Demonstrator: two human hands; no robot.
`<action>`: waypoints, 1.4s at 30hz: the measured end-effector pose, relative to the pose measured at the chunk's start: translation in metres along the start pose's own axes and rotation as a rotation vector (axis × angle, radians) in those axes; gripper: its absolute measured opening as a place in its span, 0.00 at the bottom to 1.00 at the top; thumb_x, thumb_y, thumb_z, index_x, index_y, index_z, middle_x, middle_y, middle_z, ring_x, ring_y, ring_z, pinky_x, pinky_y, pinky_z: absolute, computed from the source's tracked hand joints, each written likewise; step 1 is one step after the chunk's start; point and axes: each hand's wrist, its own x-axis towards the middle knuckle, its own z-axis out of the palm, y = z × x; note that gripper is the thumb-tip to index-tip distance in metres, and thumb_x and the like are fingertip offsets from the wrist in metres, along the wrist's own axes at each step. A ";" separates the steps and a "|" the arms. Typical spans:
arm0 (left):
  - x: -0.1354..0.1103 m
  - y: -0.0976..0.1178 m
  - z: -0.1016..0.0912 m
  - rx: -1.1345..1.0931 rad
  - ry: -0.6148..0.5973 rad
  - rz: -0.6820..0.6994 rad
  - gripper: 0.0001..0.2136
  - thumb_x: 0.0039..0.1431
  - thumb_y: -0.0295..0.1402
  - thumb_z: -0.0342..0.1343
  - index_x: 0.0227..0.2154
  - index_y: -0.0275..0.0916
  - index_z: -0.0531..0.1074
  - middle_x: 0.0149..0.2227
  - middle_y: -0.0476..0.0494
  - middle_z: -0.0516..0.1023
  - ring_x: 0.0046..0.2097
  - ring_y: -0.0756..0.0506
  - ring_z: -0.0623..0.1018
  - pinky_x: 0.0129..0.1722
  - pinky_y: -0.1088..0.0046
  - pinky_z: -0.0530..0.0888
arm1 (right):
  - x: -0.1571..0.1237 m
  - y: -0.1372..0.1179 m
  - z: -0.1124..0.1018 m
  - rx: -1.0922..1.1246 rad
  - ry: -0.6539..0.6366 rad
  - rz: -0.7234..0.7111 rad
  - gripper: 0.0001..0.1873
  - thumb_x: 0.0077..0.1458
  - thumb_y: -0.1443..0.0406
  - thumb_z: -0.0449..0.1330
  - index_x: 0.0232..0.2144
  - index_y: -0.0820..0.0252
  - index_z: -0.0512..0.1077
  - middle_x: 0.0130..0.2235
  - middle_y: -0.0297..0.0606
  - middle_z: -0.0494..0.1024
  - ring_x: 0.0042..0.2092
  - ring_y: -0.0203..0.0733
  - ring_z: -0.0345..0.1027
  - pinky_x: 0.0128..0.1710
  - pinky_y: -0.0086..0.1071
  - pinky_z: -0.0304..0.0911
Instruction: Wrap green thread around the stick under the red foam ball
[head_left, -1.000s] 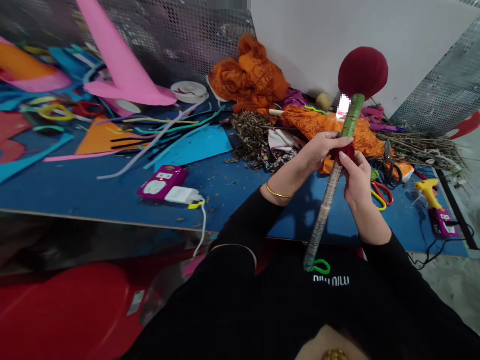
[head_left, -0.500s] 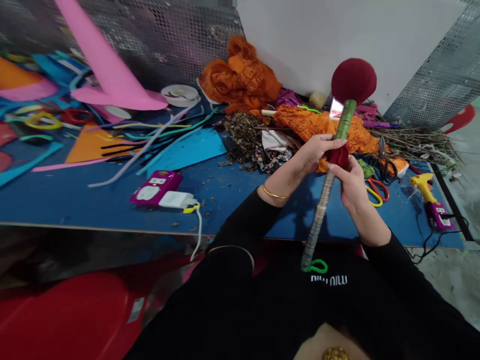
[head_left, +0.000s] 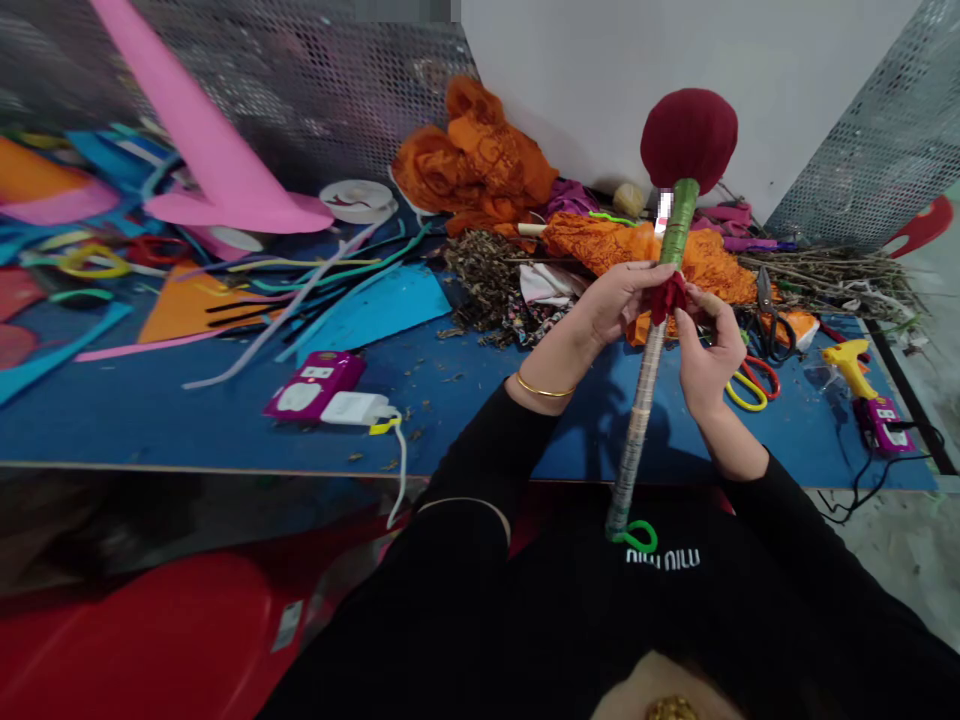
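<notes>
I hold a long stick (head_left: 636, 430) upright over the blue table (head_left: 480, 400). A dark red ball (head_left: 688, 137) tops it, and green wrap (head_left: 676, 222) covers the upper part. The stick's lower end, with a green loop (head_left: 637, 537), rests against my black top. My left hand (head_left: 619, 297) grips the stick just below the green wrap. My right hand (head_left: 705, 345) pinches a small red piece of cloth (head_left: 666, 296) against the stick at the same spot. Both hands are closed.
Orange cloth (head_left: 480, 165) and dried twigs (head_left: 825, 275) are piled behind the stick. Scissors (head_left: 750, 380) and a yellow glue gun (head_left: 851, 365) lie to the right. A purple power strip (head_left: 315, 385), foam sheets and strips (head_left: 225, 180) fill the left. A red chair (head_left: 150, 640) stands low left.
The stick has tilted slightly more upright. My right hand has shifted up, and the red cloth piece now stands out more from the stick. The view drifted a little rightward.
</notes>
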 end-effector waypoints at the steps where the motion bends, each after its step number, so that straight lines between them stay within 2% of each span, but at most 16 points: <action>1: 0.000 0.000 0.000 0.007 -0.003 -0.004 0.10 0.65 0.31 0.63 0.28 0.33 0.76 0.28 0.46 0.80 0.30 0.51 0.80 0.36 0.76 0.76 | 0.001 0.001 0.002 -0.013 0.007 -0.021 0.09 0.61 0.58 0.63 0.41 0.55 0.77 0.41 0.39 0.83 0.42 0.43 0.77 0.48 0.42 0.73; 4: -0.001 0.001 -0.001 0.033 -0.032 -0.020 0.11 0.66 0.33 0.62 0.29 0.32 0.77 0.31 0.42 0.83 0.34 0.48 0.82 0.38 0.74 0.77 | 0.000 0.003 0.001 -0.017 -0.009 -0.083 0.06 0.63 0.60 0.62 0.36 0.54 0.78 0.34 0.36 0.81 0.39 0.41 0.76 0.45 0.40 0.73; 6: -0.001 0.002 -0.001 0.030 -0.038 -0.015 0.11 0.66 0.34 0.61 0.30 0.32 0.77 0.32 0.42 0.83 0.36 0.47 0.83 0.40 0.73 0.77 | -0.001 0.003 0.000 0.021 -0.033 -0.077 0.06 0.63 0.61 0.63 0.36 0.55 0.78 0.34 0.36 0.81 0.38 0.39 0.76 0.44 0.38 0.72; 10: -0.001 0.001 0.000 0.020 -0.018 0.005 0.11 0.68 0.30 0.58 0.29 0.32 0.77 0.28 0.46 0.81 0.31 0.51 0.80 0.38 0.76 0.76 | -0.004 0.002 0.001 0.174 -0.060 0.057 0.11 0.61 0.59 0.64 0.44 0.55 0.76 0.45 0.39 0.82 0.46 0.41 0.77 0.49 0.39 0.73; 12: -0.001 0.001 0.001 0.021 -0.013 -0.008 0.11 0.68 0.30 0.58 0.29 0.32 0.77 0.28 0.46 0.80 0.32 0.51 0.80 0.39 0.76 0.76 | -0.004 0.001 0.004 0.182 -0.074 0.122 0.12 0.58 0.58 0.67 0.43 0.55 0.76 0.43 0.37 0.82 0.42 0.40 0.76 0.46 0.37 0.74; 14: -0.002 0.001 0.003 0.018 -0.017 -0.027 0.11 0.68 0.31 0.58 0.30 0.32 0.78 0.29 0.45 0.81 0.34 0.50 0.81 0.42 0.75 0.77 | -0.003 -0.001 0.004 0.127 -0.067 0.129 0.09 0.58 0.59 0.67 0.39 0.55 0.77 0.36 0.34 0.80 0.37 0.38 0.74 0.42 0.35 0.72; 17: -0.002 0.001 0.003 0.005 -0.030 -0.027 0.12 0.68 0.30 0.58 0.28 0.32 0.78 0.29 0.45 0.81 0.33 0.50 0.81 0.41 0.76 0.77 | 0.000 -0.003 0.001 0.003 -0.057 -0.036 0.04 0.61 0.62 0.64 0.35 0.54 0.78 0.34 0.34 0.79 0.37 0.40 0.73 0.42 0.37 0.71; 23: -0.002 -0.002 0.001 -0.032 -0.084 -0.012 0.13 0.70 0.28 0.54 0.29 0.30 0.79 0.28 0.42 0.82 0.33 0.50 0.82 0.39 0.77 0.76 | 0.006 0.005 -0.015 -0.469 -0.107 -0.598 0.09 0.66 0.66 0.60 0.39 0.55 0.81 0.35 0.39 0.80 0.37 0.40 0.75 0.40 0.36 0.70; 26: -0.003 -0.003 0.002 -0.058 -0.061 -0.016 0.12 0.69 0.28 0.56 0.29 0.30 0.78 0.29 0.42 0.82 0.34 0.50 0.82 0.39 0.77 0.76 | 0.006 0.011 -0.020 -0.625 -0.139 -0.812 0.09 0.65 0.70 0.61 0.42 0.57 0.81 0.34 0.39 0.80 0.37 0.38 0.73 0.44 0.36 0.68; 31: -0.005 -0.003 0.007 -0.057 0.008 -0.079 0.11 0.70 0.28 0.56 0.31 0.30 0.77 0.28 0.43 0.81 0.32 0.51 0.81 0.33 0.79 0.73 | -0.004 0.012 -0.024 -0.671 -0.145 -0.907 0.18 0.63 0.74 0.60 0.54 0.63 0.77 0.38 0.44 0.82 0.40 0.39 0.73 0.49 0.37 0.64; 34: -0.008 -0.004 0.012 -0.062 0.048 -0.096 0.09 0.68 0.28 0.59 0.31 0.30 0.76 0.26 0.45 0.80 0.29 0.52 0.79 0.32 0.80 0.72 | -0.009 0.009 -0.026 -0.755 -0.148 -0.930 0.17 0.63 0.74 0.58 0.54 0.66 0.76 0.37 0.44 0.82 0.39 0.40 0.72 0.49 0.37 0.64; 38: -0.012 -0.006 0.017 -0.060 0.063 -0.103 0.06 0.66 0.24 0.57 0.32 0.29 0.74 0.25 0.49 0.76 0.26 0.54 0.76 0.30 0.80 0.72 | -0.013 0.007 -0.029 -0.777 -0.154 -0.918 0.17 0.64 0.73 0.57 0.53 0.66 0.75 0.38 0.44 0.82 0.39 0.40 0.73 0.49 0.36 0.64; 41: -0.014 -0.007 0.015 -0.021 0.060 -0.086 0.01 0.62 0.21 0.58 0.35 0.29 0.74 0.24 0.50 0.76 0.26 0.54 0.75 0.28 0.81 0.70 | -0.016 0.008 -0.029 -0.757 -0.172 -0.902 0.17 0.64 0.72 0.56 0.53 0.67 0.75 0.38 0.44 0.82 0.39 0.40 0.72 0.49 0.37 0.64; 42: -0.014 -0.007 0.014 -0.002 0.064 -0.080 0.02 0.59 0.21 0.59 0.36 0.29 0.75 0.24 0.50 0.76 0.26 0.54 0.75 0.28 0.81 0.70 | -0.016 0.008 -0.029 -0.749 -0.176 -0.899 0.17 0.64 0.72 0.56 0.53 0.67 0.75 0.37 0.44 0.82 0.38 0.40 0.72 0.49 0.37 0.64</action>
